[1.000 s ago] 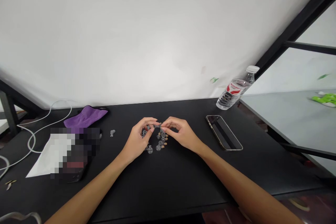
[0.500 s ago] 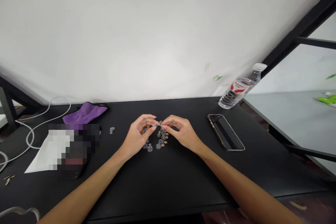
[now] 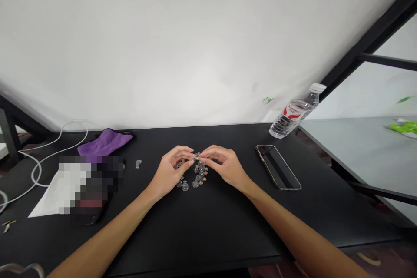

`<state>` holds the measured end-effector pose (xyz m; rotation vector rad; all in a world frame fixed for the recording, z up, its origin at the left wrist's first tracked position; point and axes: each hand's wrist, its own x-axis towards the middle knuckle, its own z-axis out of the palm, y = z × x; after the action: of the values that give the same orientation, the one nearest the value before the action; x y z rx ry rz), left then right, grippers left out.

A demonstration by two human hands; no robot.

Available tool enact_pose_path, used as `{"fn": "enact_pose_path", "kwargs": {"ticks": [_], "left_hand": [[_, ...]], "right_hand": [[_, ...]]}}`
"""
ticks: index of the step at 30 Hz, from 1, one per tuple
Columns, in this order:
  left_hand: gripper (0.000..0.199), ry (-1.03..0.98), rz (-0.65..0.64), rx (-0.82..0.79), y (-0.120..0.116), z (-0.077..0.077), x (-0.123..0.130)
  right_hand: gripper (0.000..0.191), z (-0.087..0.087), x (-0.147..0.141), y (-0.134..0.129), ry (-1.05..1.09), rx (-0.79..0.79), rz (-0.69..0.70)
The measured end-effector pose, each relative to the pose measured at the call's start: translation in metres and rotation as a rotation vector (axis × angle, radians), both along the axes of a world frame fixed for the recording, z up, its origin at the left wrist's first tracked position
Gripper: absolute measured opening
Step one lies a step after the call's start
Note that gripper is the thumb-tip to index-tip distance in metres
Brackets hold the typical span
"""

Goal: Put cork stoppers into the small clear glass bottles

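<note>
Left hand (image 3: pixel 172 167) and right hand (image 3: pixel 224 165) pinched nearly closed, fingertips on one tiny glass bottle (image 3: pixel 196 158). Corked bottles (image 3: pixel 195 184) lie near, on tabletop (image 3: pixel 195 226).

White wall (image 3: pixel 195 43), lit brightest near its centre, stands behind a black table (image 3: pixel 208 230). Sloping black frame (image 3: pixel 371 43) at right; grey surface (image 3: pixel 352 152) beyond. Reddish floor (image 3: pixel 397 254) partly visible, lower right.
</note>
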<state>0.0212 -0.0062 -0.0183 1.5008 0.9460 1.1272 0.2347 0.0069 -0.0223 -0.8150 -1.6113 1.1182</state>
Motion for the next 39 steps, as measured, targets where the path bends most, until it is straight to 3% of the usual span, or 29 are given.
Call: {"fn": "enact_pose_path", "kwargs": {"ticks": [11,17,23,31,39], "left_hand": [[0.025,-0.013,-0.004,-0.024,0.0,0.0011,0.002],[0.027,-0.025,-0.005,-0.05,-0.0016,0.0015,0.0017],[0.023,-0.061,-0.015,-0.058,-0.0017,0.0012,0.0033],[0.017,-0.016,-0.001,0.039,0.0001,-0.0062,0.0013],[0.015,0.097,0.058,0.184,-0.006,-0.0012,0.0041]], "right_hand": [[0.013,0.0053,0.0042,-0.0005,-0.142,0.16,-0.043],[0.021,0.0023,0.0051,0.0026,-0.113,0.073,-0.046],[0.017,0.0056,0.0059,0.0009,-0.169,0.138,-0.019],[0.018,0.002,0.0043,0.0001,-0.168,0.129,-0.014],[0.019,0.0003,0.0006,-0.0022,-0.116,0.04,-0.003]]}}
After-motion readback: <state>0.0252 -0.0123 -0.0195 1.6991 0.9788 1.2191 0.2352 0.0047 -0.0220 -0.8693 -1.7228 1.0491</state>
